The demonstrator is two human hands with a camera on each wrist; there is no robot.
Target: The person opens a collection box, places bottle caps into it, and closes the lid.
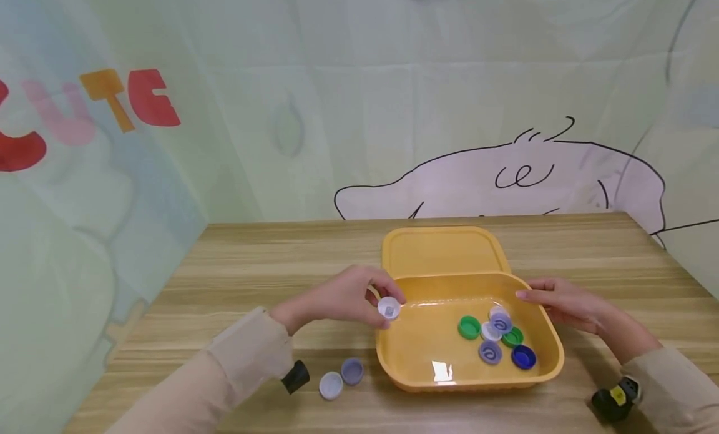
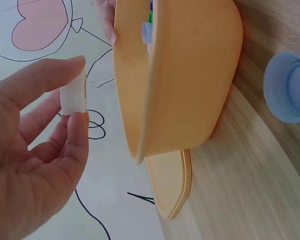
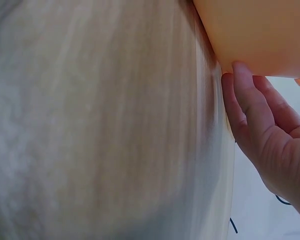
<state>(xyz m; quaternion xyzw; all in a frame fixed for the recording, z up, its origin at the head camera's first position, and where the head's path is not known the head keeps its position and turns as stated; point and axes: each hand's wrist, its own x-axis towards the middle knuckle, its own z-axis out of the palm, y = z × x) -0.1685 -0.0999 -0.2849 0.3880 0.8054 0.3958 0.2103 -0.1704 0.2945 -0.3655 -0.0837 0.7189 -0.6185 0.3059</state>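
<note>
My left hand [image 1: 359,296] pinches a white bottle cap [image 1: 389,308] between thumb and fingertips, over the left rim of a yellow plastic box [image 1: 415,353]. Seen from the left wrist, the cap [image 2: 74,94] is edge-on between the thumb above and the fingers below. My right hand [image 1: 573,304] holds the box at its right rim, thumb over the edge and fingers along the outside wall. In the right wrist view the fingers [image 3: 255,100] touch that wall low down. Inside the box lie green caps [image 1: 469,327], purple caps [image 1: 490,352], white caps and a dark blue cap [image 1: 523,357].
On the table left of the box lie a white cap [image 1: 331,385] and a purple cap [image 1: 352,371]. A yellow lid [image 1: 444,250] lies flat behind the box. A printed cloth [image 1: 337,109] hangs along the wood-grain table's back edge.
</note>
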